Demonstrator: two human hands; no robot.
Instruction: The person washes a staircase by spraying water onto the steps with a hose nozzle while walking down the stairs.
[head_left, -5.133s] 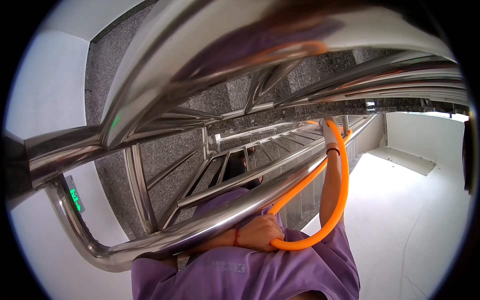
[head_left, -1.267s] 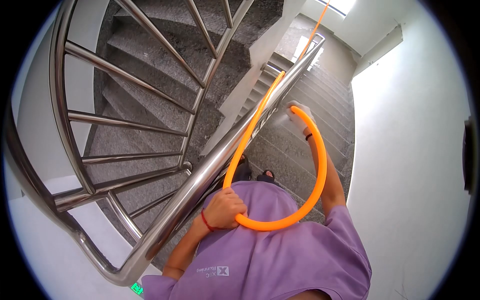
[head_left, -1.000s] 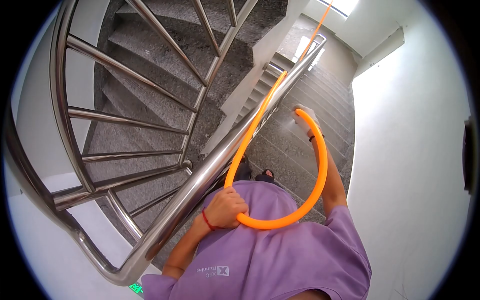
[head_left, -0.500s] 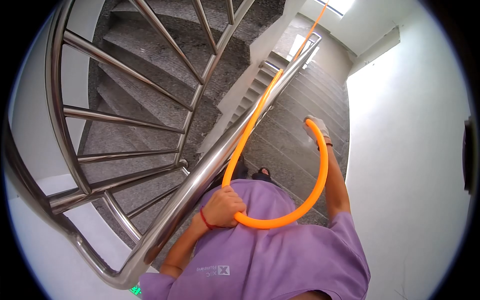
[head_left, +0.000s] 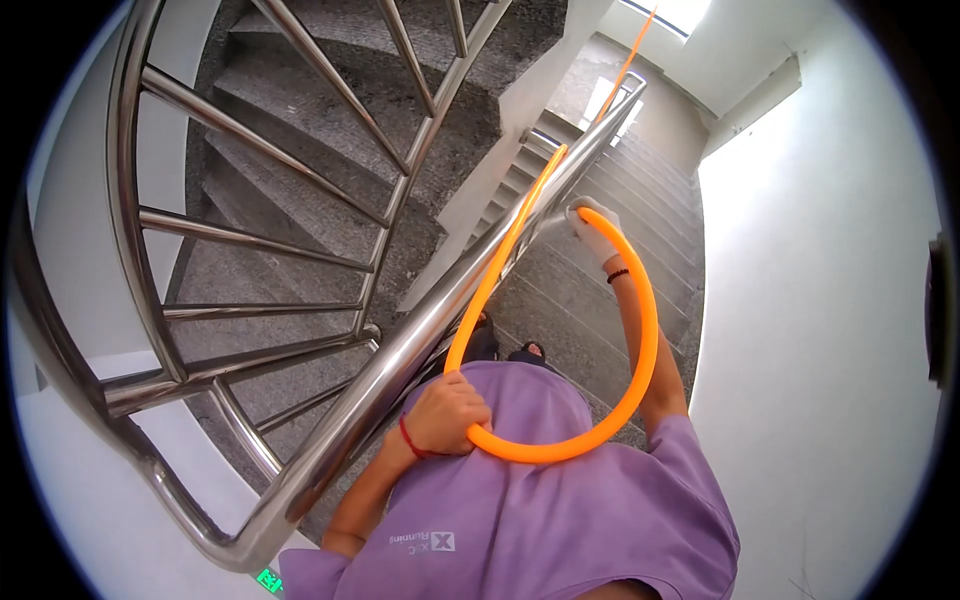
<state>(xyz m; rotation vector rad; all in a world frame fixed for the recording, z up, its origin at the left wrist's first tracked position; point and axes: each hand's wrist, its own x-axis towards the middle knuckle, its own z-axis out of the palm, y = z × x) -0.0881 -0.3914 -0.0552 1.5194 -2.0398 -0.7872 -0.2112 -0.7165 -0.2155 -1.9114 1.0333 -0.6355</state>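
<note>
A thick orange hose (head_left: 648, 330) curves in a wide loop in front of my purple shirt (head_left: 540, 500). My left hand (head_left: 450, 412), with a red cord at the wrist, is closed around the hose at the loop's lower left. Farther forward, my right hand (head_left: 600, 238) grips the hose's upper right part; it looks gloved in a pale glove and has a dark bracelet at the wrist. It is close to the steel handrail (head_left: 400, 365), though I cannot tell if they touch. From my left hand, another stretch of hose runs up along the rail.
Grey stone stairs (head_left: 560, 320) descend ahead to a landing (head_left: 660, 110), where a thin orange line (head_left: 632, 50) continues upward. At left, a curved railing with steel bars (head_left: 255, 240) borders other steps (head_left: 290, 110). A white wall (head_left: 800, 350) rises at right.
My right hand has moved left and forward, toward the handrail, carrying the hose with it, so the loop is narrower at the top. My left hand stays in place.
</note>
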